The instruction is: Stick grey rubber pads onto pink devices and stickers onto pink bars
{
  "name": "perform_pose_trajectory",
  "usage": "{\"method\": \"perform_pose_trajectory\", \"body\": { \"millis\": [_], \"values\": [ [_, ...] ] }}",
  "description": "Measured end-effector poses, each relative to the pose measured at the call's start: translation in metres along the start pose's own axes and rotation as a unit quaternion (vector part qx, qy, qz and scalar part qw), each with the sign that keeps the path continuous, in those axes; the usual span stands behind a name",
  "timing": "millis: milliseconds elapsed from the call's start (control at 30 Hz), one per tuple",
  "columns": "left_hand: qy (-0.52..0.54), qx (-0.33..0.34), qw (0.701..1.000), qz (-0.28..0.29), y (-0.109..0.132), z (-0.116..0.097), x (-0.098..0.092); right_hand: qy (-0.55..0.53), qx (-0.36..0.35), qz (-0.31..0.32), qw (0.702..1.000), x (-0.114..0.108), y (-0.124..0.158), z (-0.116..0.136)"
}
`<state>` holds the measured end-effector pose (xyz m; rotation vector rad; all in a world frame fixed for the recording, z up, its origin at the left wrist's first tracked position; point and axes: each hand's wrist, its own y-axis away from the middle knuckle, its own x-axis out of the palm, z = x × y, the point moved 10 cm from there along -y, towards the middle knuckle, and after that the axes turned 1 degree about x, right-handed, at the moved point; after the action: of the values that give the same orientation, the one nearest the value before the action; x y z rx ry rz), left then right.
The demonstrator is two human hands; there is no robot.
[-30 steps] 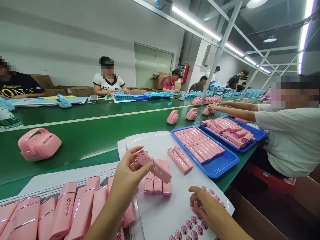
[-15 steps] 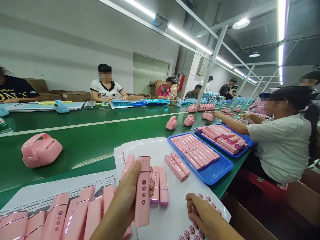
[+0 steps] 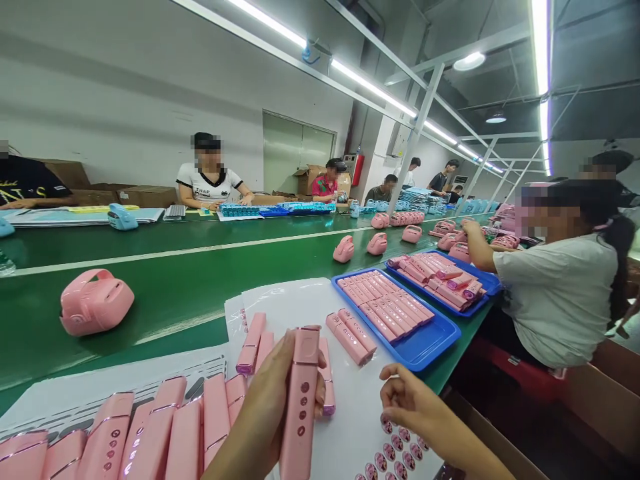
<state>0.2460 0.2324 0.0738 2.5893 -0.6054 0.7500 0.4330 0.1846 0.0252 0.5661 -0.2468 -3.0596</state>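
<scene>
My left hand [image 3: 270,393] is wrapped round a pink stick-shaped device [image 3: 301,407], held upright and slightly tilted, with a column of round button icons facing me. Over the white sheet, my right hand [image 3: 417,407] hovers with its fingers loosely curled and apart; I make out nothing in them. Just below it lie several round printed stickers [image 3: 389,453] in rows. Behind my left hand, more pink devices [image 3: 253,343] rest on the white sheet [image 3: 295,293], some partly hidden. A pair of pink devices [image 3: 350,337] lies between that group and the tray.
A blue tray [image 3: 430,350] holds rows of pink devices; a second blue tray [image 3: 480,307] has a loose pile. Several more devices [image 3: 170,427] lie front left. A pink handled case [image 3: 97,303] stands on the green table [image 3: 175,293]. A co-worker [image 3: 560,287] sits on the right.
My left hand and its device have shifted right and a little down and turned slightly. My right hand has risen slightly, its fingers less curled. The co-worker's arm at right has drawn back.
</scene>
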Motion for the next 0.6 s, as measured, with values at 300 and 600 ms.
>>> {"method": "perform_pose_trajectory", "body": {
  "millis": [300, 600],
  "values": [
    [-0.069, 0.004, 0.994, 0.086, 0.004, 0.026, 0.032, -0.13, -0.126, -0.137, 0.974, 0.015, 0.028, 0.119],
    [-0.071, 0.005, 0.993, 0.09, 0.003, 0.03, 0.033, 0.016, -0.143, -0.201, 0.969, 0.019, 0.032, 0.139]
  ]
}}
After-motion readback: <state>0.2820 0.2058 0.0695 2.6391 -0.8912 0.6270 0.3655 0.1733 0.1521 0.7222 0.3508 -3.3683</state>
